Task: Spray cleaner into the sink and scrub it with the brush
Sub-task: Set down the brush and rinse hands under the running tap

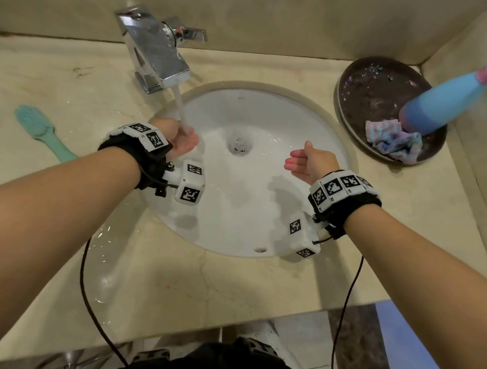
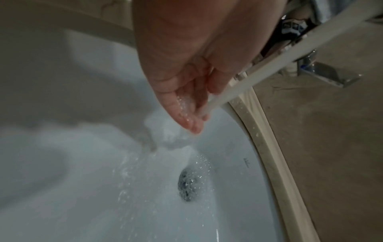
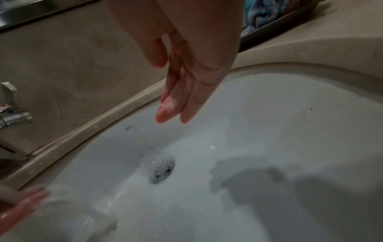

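I count two hands over one white sink (image 1: 242, 230), which is sunk into the beige stone worktop (image 1: 70, 85). Nearest me, at the front edge of the worktop, two black cables hang from the wrist bands.

My right hand (image 1: 310, 163) hovers above the right half of the basin, holding nothing; its fingers (image 3: 165, 111) are straight and close together, wet at the tips, thumb raised. My left hand (image 1: 179, 141) is at the left rim of the basin under the water stream (image 1: 181, 108), palm cupped upward, fingers (image 2: 186, 114) relaxed and loosely together, gripping nothing; water runs off them into the bowl. Foamy water covers the basin floor around the single drain (image 1: 240, 145).

On the worktop's left side, beside the basin, lies one teal brush (image 1: 41, 130), bristle head toward the back, handle toward me, untouched by either hand.

Farther back, one chrome faucet (image 1: 153, 54) stands at the rear edge behind the basin, left of centre, running. At the back right corner sits one dark round tray (image 1: 358, 85). In it stands one blue spray bottle (image 1: 449, 103), and one crumpled pastel cloth (image 1: 392, 140) lies against the bottle's base at the tray's near edge.
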`<act>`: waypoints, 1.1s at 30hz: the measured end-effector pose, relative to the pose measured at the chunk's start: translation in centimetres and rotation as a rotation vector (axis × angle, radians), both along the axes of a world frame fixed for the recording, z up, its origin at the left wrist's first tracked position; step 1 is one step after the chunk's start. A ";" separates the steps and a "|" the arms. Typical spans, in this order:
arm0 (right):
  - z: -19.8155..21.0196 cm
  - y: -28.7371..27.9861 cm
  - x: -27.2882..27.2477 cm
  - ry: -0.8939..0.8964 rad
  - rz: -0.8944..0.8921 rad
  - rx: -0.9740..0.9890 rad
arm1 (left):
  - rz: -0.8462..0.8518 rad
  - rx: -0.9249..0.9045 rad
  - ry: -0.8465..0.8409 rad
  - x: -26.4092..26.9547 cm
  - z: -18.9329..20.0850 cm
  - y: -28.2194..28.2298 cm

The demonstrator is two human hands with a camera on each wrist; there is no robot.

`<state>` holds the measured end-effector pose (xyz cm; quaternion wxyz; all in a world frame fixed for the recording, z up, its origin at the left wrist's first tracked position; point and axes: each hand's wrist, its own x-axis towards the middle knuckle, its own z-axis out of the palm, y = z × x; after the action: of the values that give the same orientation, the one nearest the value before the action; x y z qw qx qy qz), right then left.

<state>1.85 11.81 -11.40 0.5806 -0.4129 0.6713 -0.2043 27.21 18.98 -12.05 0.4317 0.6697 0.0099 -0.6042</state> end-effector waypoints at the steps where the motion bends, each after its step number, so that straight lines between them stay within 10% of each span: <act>1: 0.0 -0.1 0.1 -0.002 0.003 0.002 | 0.081 0.011 0.003 0.2 -0.2 -0.1; 6: -0.3 -0.5 -0.1 -0.001 0.008 0.005 | 0.256 -0.071 0.042 0.3 -1.0 -1.0; 15: -0.8 -1.0 -2.1 0.023 -0.021 0.011 | -0.011 -0.145 0.057 -0.5 0.5 -1.3; 19: -0.7 -0.9 -2.1 0.015 -0.024 0.021 | 0.267 -0.185 0.190 0.4 -0.1 -1.6; 33: -0.3 -1.7 -0.3 -0.010 0.014 0.001 | 0.051 -0.216 0.298 0.8 1.0 -1.2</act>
<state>1.53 10.11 -11.71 0.5856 -0.4164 0.6656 -0.2017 28.02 17.75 -11.02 0.5100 0.5220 0.0260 -0.6832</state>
